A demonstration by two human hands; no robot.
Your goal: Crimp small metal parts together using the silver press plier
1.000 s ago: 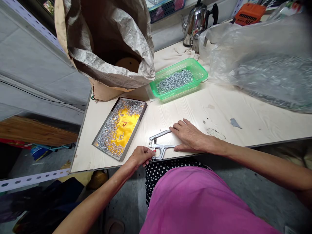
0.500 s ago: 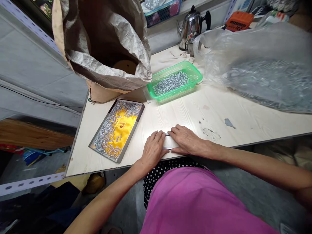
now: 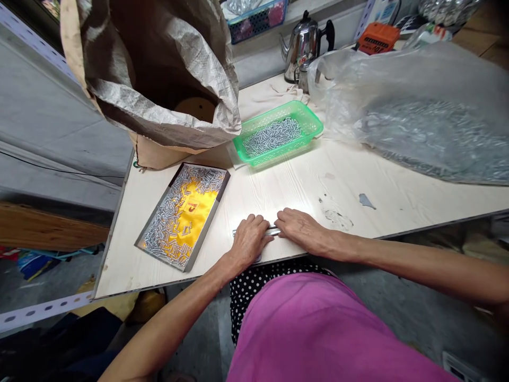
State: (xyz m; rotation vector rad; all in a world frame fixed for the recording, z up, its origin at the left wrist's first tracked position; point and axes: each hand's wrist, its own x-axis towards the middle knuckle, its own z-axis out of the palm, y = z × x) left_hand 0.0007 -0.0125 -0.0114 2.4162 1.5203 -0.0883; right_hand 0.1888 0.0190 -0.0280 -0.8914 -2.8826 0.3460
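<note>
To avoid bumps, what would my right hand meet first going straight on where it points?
Probably your left hand, across a small gap; the metal tool your right hand holds spans it, though depth is unclear.

At bottom centre I see a magenta top, and above it black fabric, white-dotted!

One camera on the person's head faces forward and down, over the shirt. The left hand and right hand are near, the kettle farther off.
</note>
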